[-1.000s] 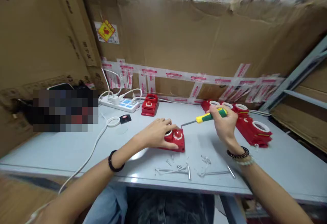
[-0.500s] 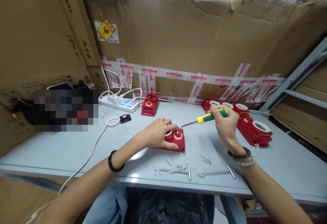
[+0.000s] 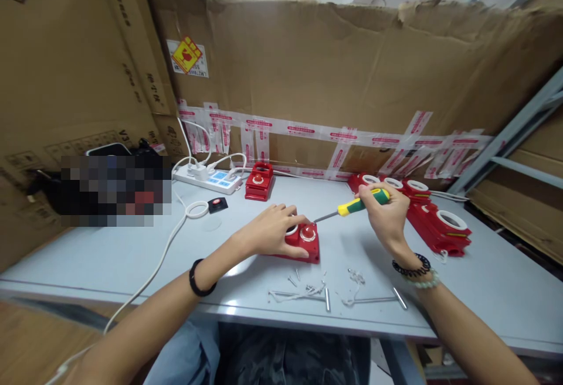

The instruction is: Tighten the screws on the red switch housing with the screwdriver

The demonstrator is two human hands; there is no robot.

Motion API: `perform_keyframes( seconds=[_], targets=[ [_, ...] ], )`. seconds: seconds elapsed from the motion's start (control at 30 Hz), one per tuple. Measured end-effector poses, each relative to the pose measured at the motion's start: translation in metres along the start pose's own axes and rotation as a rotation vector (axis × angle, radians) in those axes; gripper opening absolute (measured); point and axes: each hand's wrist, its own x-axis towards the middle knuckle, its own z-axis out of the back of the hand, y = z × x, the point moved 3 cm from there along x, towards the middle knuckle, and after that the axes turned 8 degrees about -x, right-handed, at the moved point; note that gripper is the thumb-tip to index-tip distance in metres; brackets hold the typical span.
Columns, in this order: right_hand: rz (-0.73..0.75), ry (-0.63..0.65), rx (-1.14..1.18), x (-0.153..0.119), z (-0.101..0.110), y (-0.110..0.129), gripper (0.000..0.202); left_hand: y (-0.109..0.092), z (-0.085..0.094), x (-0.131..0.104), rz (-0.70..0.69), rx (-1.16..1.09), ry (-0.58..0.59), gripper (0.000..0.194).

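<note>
My left hand (image 3: 273, 230) lies over a red plastic housing (image 3: 313, 251) on the table, its thumb at the near side and fingers across the top, holding it down. The housing has a round red knob with a white ring; its left part is hidden under my palm. In my right hand (image 3: 389, 218) is a screwdriver (image 3: 350, 205) with a green and yellow handle, slanting down to the left. Its tip meets the housing's far right corner; any screw there is too small to make out. Small loose screws (image 3: 292, 281) lie just in front of the housing.
Two T-shaped metal bars (image 3: 327, 300) with white cord lie near the front edge. Several red housings with white rings (image 3: 452, 220) stand at right, another red housing (image 3: 259, 183) at the back. A power strip (image 3: 215, 180), white cable and cardboard wall (image 3: 316, 68) border the table.
The screwdriver handle and my right hand have shifted very slightly left and down, with the tip still at the same corner. My left hand stays on the housing.
</note>
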Motion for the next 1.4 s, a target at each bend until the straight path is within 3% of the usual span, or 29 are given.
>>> perform_keyframes(
  seconds=[0.33,0.47,0.6,0.73,0.8,0.97,1.17,1.33,1.4],
  targets=[
    [0.175,0.039,-0.191,0.007,-0.003,0.032,0.017,0.0,0.0,0.0,-0.005,0.021,-0.004,0.065],
    [0.259,0.201,-0.279,0.016,-0.015,0.054,0.021,-0.001,0.0,0.001,-0.012,0.008,-0.003,0.066],
    [0.366,0.408,-0.372,0.021,-0.025,0.072,0.011,-0.001,0.001,0.001,-0.008,-0.004,0.003,0.066],
    [0.365,0.596,-0.206,0.018,-0.028,0.079,0.022,-0.001,0.001,0.001,-0.003,-0.021,0.006,0.065],
    [0.363,0.585,-0.179,0.015,-0.029,0.078,0.026,-0.001,0.001,0.001,0.001,-0.022,0.003,0.065],
    [0.415,0.371,-0.435,0.008,-0.034,0.075,0.023,-0.001,0.0,0.001,0.007,-0.016,0.003,0.065],
    [0.395,0.571,-0.252,0.006,-0.04,0.073,0.035,-0.001,0.001,0.001,0.002,-0.016,0.004,0.064],
    [0.458,0.308,-0.54,0.007,-0.041,0.07,0.03,-0.001,0.001,0.0,0.009,-0.02,0.008,0.064],
    [0.474,0.317,-0.54,0.008,-0.041,0.069,0.033,-0.001,0.001,0.0,0.008,-0.02,0.005,0.064]
  ],
)
